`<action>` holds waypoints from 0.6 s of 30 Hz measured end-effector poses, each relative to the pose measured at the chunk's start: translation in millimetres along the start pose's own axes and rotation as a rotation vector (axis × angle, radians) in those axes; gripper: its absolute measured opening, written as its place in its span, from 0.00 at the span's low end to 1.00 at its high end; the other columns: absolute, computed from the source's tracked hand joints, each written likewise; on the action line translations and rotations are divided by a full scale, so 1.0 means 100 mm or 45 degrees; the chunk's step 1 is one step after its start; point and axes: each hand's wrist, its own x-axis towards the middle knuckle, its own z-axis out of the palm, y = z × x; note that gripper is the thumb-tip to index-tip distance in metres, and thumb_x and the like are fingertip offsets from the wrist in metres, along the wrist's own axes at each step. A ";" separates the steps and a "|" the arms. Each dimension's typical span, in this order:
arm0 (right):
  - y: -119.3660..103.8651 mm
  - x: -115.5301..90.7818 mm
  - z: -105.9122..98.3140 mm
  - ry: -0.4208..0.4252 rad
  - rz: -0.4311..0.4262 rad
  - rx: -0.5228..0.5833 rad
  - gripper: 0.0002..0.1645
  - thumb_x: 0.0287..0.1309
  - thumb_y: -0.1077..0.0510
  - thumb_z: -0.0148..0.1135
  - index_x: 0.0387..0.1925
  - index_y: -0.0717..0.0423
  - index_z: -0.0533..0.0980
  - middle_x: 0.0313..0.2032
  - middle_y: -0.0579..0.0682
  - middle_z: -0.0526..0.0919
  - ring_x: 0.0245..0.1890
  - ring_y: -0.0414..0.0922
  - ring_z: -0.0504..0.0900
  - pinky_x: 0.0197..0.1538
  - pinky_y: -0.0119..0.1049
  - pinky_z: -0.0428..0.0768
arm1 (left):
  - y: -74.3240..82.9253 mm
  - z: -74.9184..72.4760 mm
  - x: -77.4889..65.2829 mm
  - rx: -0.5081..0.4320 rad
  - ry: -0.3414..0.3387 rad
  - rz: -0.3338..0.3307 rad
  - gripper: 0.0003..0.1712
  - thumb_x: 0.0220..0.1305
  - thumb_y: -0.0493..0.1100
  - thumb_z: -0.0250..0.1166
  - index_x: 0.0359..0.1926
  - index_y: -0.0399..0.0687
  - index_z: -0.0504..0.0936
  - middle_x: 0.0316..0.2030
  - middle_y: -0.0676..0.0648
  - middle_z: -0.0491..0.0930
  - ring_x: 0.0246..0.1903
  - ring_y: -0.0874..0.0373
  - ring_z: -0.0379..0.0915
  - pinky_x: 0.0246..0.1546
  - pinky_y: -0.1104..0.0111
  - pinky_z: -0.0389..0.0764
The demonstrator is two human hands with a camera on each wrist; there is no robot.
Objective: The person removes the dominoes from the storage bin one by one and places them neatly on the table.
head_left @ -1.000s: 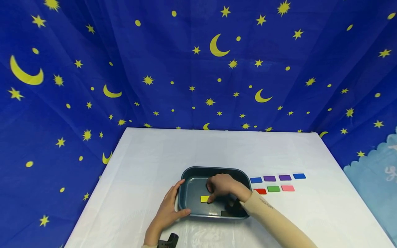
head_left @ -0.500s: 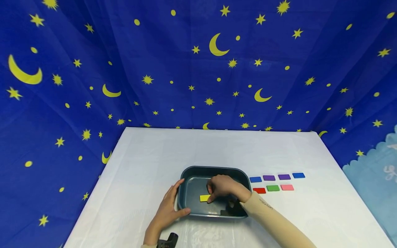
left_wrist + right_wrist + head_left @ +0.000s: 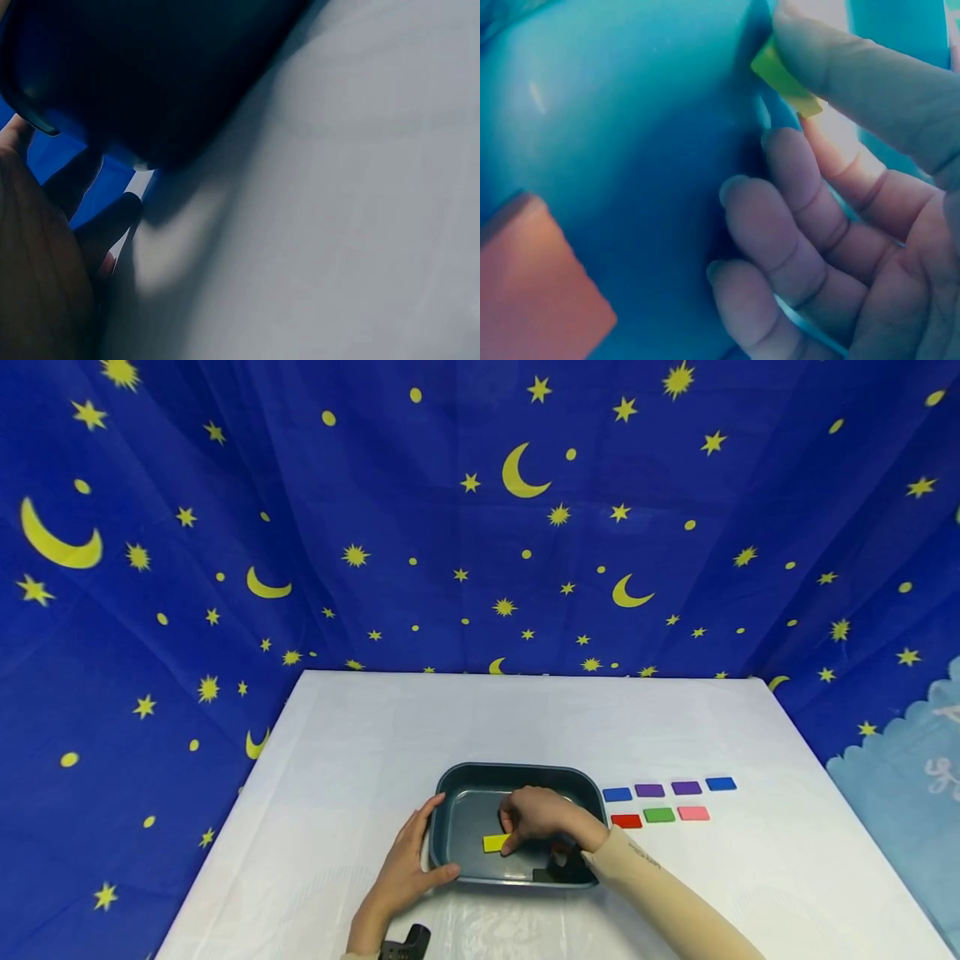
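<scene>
We're looking down at a white-covered table (image 3: 375, 735), and the action is all in the dark tray (image 3: 465, 818), roughly midway between the table's left and right edges and well apart from the far edge. Here's the right hand (image 3: 536, 812), reaching in over the tray's right side, and we see it pinching a yellow block (image 3: 493, 843) between thumb and index finger! The block is inside the tray, toward its near edge; whether it touches the floor, we can't tell. Our right wrist view has the other fingers bent just beside it, and an orange block (image 3: 547, 285) showing against the tray's floor.

Over to the left hand (image 3: 408, 856): fingers spread, straight along the tray's left edge, thumb at the near rim by the near-left corner.

Off the tray's right edge, we count two rows on the table. Farther row, left to right: a blue block (image 3: 617, 794), two purple blocks (image 3: 649, 790), then a second blue block (image 3: 721, 783). Nearer row: a red block (image 3: 626, 821) just beside the tray, a green block (image 3: 659, 815), a pink block (image 3: 693, 813). Beyond the far edge, we've got a blue curtain (image 3: 412, 527) full of yellow moons and stars.
</scene>
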 end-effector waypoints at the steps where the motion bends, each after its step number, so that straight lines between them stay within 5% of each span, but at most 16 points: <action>1: 0.00 0.00 0.00 0.000 -0.007 0.012 0.19 0.41 0.47 0.77 0.19 0.45 0.73 0.18 0.37 0.71 0.19 0.35 0.68 0.25 0.29 0.66 | 0.00 0.00 0.00 -0.003 -0.001 -0.007 0.54 0.44 0.63 0.70 0.72 0.72 0.53 0.69 0.47 0.57 0.66 0.38 0.50 0.60 0.39 0.52; 18: -0.01 0.00 -0.02 0.009 -0.088 0.135 0.16 0.43 0.51 0.77 0.19 0.47 0.74 0.17 0.38 0.72 0.18 0.35 0.68 0.23 0.28 0.68 | -0.02 0.01 -0.01 0.021 0.000 0.008 0.54 0.45 0.60 0.71 0.72 0.69 0.53 0.69 0.47 0.58 0.66 0.38 0.51 0.60 0.39 0.53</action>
